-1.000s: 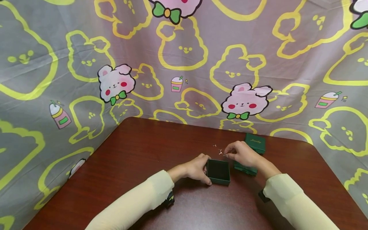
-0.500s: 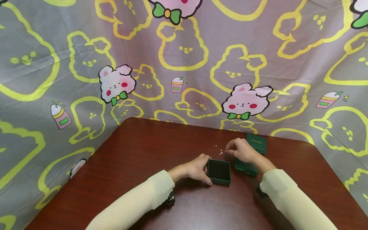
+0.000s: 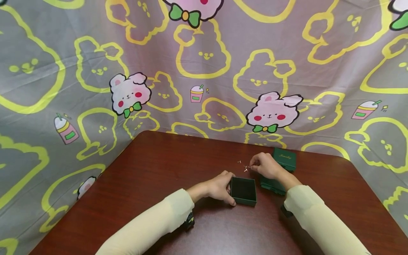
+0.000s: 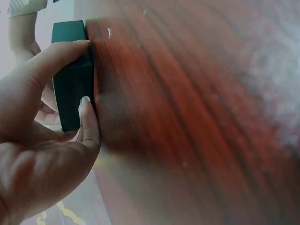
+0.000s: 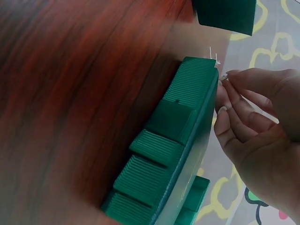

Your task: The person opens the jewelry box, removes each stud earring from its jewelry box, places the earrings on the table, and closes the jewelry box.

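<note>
My left hand [image 3: 220, 187] grips the left side of an open green box [image 3: 243, 203] with a dark inside, thumb at its near corner. In the left wrist view that box [image 4: 72, 93] shows its green outer side between thumb and fingers. My right hand [image 3: 266, 165] pinches a tiny, thin white pin-like piece [image 5: 226, 75] between thumb and index fingertips, low over the table. Right beside those fingertips lie a few similar small white pieces [image 3: 245, 170]; their exact kind is too small to make out.
A green box with gold lettering [image 3: 284, 158] stands behind my right hand. Under my right wrist lies another green piece with ribbed ribbon [image 3: 274, 186], large in the right wrist view. A patterned cloth [image 3: 204, 117] hangs along the back edge of the brown table [image 3: 159, 156].
My right hand has risen slightly toward the back of the table, and its forearm has swung left, fingertips staying close to the small white pieces. The left hand and open box have hardly moved.
</note>
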Available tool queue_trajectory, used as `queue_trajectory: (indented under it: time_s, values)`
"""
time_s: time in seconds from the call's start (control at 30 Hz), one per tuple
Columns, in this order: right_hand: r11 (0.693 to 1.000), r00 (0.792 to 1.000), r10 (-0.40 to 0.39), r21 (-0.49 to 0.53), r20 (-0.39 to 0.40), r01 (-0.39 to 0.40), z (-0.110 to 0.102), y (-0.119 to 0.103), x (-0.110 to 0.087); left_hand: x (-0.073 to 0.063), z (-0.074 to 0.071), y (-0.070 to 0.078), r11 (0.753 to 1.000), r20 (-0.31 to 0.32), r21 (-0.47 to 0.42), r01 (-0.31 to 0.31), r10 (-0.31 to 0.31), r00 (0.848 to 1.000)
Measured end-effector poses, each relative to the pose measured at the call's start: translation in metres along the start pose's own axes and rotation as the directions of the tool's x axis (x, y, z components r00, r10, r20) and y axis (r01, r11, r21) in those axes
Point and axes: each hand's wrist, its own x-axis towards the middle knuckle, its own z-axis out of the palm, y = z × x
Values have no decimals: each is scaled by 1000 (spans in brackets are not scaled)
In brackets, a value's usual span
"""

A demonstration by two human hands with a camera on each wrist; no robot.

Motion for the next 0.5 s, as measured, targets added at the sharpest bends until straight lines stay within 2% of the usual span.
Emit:
queue_trajectory:
  time_s: [0.5]
  values:
    - [999,999,34,-28,33,-33,10,6,10,0,0,-1,1000,5,5,2,-2,1000]
